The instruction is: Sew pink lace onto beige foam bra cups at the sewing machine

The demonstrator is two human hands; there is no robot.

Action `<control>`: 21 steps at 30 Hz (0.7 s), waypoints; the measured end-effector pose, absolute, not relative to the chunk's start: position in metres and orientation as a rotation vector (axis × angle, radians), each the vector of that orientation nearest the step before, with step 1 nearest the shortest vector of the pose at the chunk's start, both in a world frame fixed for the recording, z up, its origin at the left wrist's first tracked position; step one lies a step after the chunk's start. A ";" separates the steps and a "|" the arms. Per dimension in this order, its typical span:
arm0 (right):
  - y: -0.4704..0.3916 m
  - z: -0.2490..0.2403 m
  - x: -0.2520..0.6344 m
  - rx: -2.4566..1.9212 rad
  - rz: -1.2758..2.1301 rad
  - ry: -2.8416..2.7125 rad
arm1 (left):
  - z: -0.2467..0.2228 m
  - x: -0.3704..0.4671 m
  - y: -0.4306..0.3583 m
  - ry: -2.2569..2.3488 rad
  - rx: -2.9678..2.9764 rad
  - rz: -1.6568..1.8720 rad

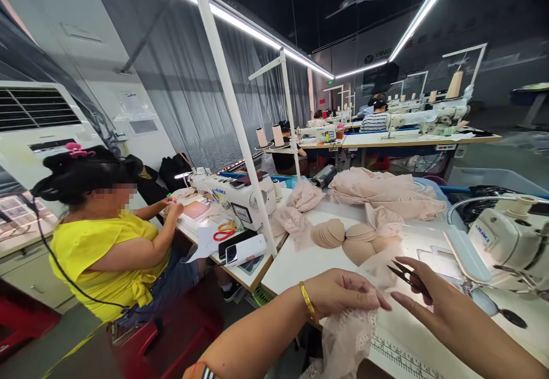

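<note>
My left hand (343,293) pinches a piece of pale pink lace fabric (349,339), which hangs down over the table's front edge. Small dark thread snips (405,275) are in my right hand (429,299), their blades apart and pointing left toward the lace. Just beyond my hands, several beige bra-cup pads (328,234) lie in fanned stacks on the white table (295,264). More sheer lace lies among the pads and partly covers some of them.
A sewing machine (497,236) stands at the right, and a big lace pile (381,190) lies at the back. On the left, a co-worker in yellow (107,247) sits at another sewing machine (244,199). Near it are a phone (246,250) and red-handled scissors (225,231). A white pole (231,104) rises between the tables.
</note>
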State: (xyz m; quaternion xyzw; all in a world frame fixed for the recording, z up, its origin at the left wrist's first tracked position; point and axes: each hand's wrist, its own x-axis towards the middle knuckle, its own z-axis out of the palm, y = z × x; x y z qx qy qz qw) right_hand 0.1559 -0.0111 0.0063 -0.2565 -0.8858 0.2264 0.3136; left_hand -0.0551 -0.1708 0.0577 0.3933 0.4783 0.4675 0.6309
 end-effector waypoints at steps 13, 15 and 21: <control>-0.059 0.018 0.141 -0.479 -0.223 -2.378 | 0.043 -0.057 -0.138 1.069 0.910 1.023; -0.059 0.016 0.137 -0.496 -0.201 -2.393 | 0.044 -0.051 -0.136 1.066 0.932 1.016; -0.060 0.018 0.167 -0.678 -0.073 -2.451 | 0.080 -0.091 -0.139 1.420 1.337 0.736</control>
